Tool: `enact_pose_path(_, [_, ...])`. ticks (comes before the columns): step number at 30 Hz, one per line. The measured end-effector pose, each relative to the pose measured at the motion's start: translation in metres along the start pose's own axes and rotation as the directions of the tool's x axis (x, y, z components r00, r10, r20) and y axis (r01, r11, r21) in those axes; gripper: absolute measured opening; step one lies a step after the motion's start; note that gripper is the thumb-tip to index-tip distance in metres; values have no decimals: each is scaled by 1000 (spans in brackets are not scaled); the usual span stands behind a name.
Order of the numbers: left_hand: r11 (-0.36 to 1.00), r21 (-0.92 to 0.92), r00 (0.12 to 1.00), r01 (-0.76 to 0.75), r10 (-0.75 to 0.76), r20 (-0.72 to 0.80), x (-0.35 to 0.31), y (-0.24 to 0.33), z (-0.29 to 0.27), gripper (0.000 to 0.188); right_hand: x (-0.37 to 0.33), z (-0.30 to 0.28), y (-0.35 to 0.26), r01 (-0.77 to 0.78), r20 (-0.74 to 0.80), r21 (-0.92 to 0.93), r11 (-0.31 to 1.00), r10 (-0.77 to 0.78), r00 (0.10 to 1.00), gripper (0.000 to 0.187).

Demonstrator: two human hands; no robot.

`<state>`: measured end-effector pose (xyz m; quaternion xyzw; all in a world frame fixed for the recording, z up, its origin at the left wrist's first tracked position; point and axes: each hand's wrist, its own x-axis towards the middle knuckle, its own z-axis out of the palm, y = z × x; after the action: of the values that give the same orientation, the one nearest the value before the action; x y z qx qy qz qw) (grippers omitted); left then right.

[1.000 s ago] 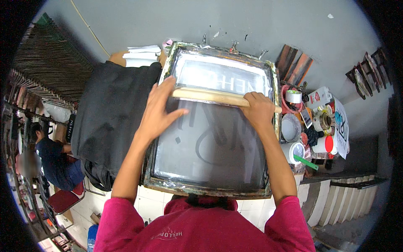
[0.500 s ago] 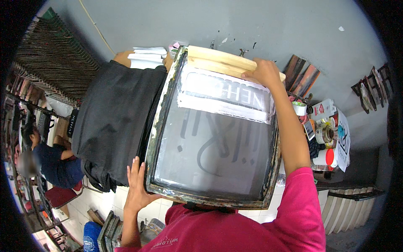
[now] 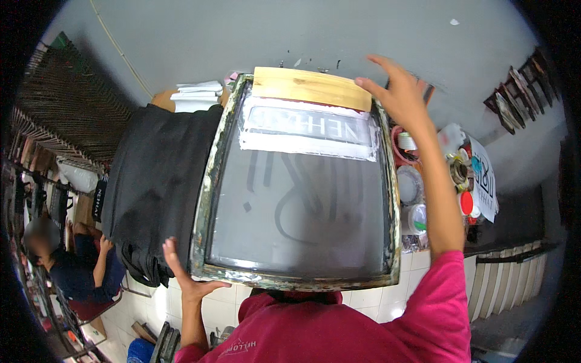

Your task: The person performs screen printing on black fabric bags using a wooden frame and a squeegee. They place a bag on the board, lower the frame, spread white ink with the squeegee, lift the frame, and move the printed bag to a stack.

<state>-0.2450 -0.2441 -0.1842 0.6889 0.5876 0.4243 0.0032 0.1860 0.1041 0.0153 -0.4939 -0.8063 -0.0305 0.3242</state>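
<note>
In the middle lies a silk-screen frame (image 3: 203,209) with a paint-stained rim; its grey mesh (image 3: 308,202) bears mirrored lettering and a curved design. A band of white tape (image 3: 308,147) surrounds the lettering near the far end. Across that far end rests a squeegee (image 3: 308,88) with a pale wooden handle. My right hand (image 3: 396,94) is open above the squeegee's right end, fingers spread; its thumb overlaps the handle, though contact is unclear. At the near left corner my left hand (image 3: 190,281) is open, thumb along the near rim and fingers stretched up beside the left edge.
Black folded cloth (image 3: 160,175) is stacked left of the frame, with white folded sheets (image 3: 196,95) behind. Tubs and jars (image 3: 414,219) stand to the right. A grey wall (image 3: 242,30) rises behind. At far left a person (image 3: 78,266) sits near racks.
My right hand has loosened from the squeegee and opened, with its fingers raised. The squeegee has tilted, showing the handle's flat face. My left hand stays at the corner; the view has shifted.
</note>
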Motion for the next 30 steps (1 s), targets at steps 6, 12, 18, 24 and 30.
enact_pose_path(6, [966, -134, 851, -219, 122, -512, 144, 60, -21, 147, -82, -162, -135, 195, -25, -40, 980, -196, 980, 42])
enact_pose_path(12, [898, -141, 729, -416, 237, -642, 285, 107, -42, 107, -87, -174, -165, 69, -137, -23, 997, -71, 988, 46])
enact_pose_path(18, [970, -180, 986, 161, -168, -21, 254, 41, 59, 89, -2, -191, -147, -88, -234, -121, 989, 58, 971, 50])
enact_pose_path(24, [699, 48, 614, 714, -657, 438, 141, -44, 96, 41, 42, -190, -146, -97, -360, -233, 968, 7, 933, 64])
enact_pose_path(30, [801, -217, 830, 558, -546, 114, 120, -99, 10, 13, 87, -189, -122, 14, -397, -109, 994, -56, 916, 60])
